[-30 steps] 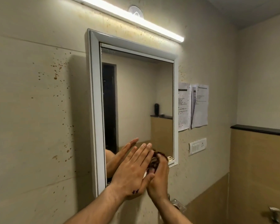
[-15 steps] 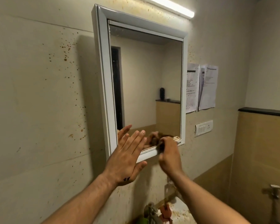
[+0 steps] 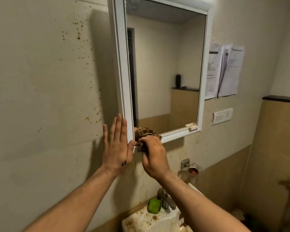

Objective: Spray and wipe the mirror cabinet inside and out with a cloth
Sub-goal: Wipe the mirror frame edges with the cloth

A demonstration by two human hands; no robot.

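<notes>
Here the left hand [image 3: 116,144] lies flat, fingers straight, against the cabinet [image 3: 122,64] at its left edge — likely to brace it — while the right hand [image 3: 153,154] clutches the cloth [image 3: 143,133] at its bottom-left corner, seemingly to scrub there.

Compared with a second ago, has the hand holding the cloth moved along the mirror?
Yes. The right hand with the cloth has slid left along the bottom edge of the mirror cabinet, from near its right corner to its left corner.
</notes>
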